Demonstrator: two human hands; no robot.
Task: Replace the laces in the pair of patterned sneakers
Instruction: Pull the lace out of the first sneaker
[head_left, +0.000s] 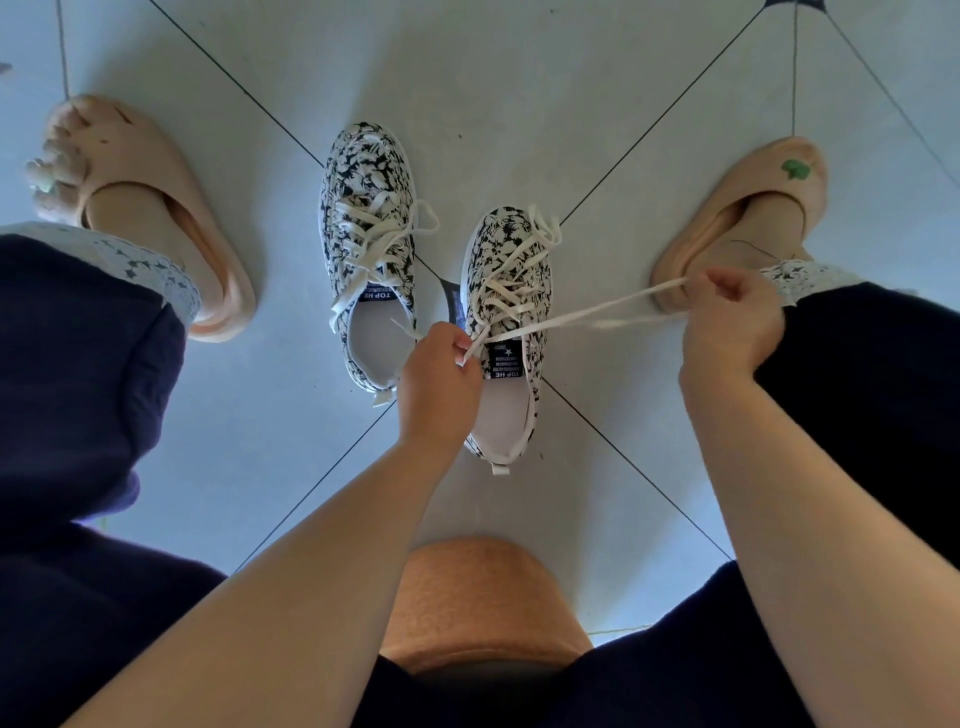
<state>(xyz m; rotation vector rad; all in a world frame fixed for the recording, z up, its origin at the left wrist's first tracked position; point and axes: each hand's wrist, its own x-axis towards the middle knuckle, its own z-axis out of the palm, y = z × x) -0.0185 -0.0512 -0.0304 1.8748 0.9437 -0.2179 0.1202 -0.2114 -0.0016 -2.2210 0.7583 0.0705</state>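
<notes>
A seated person looks down on the nearer sneaker (511, 291), which stands toes-away on the tiled floor (519, 78) while both ends of its cream lace (597, 309) are drawn sideways. The left hand (441, 364), just to the left of that sneaker's tongue label (506, 358), pinches one short lace end between curled fingers. The right hand (727, 317), well out to the sneaker's right, has its fingers closed on the other end, so the lace runs taut across the top eyelets. Pulling outward in opposite directions appears meant to take up slack evenly through the crossings; whether this is a fresh lace being snugged or an old one about to come out cannot be told. The second sneaker (369, 208), to the left of the first and slightly beyond it, sits untouched with its own cream lace threaded and its ends trailing loose. The person's feet, in peach slippers (171, 208), are planted wide on either side of the pair, leaving room to work.
</notes>
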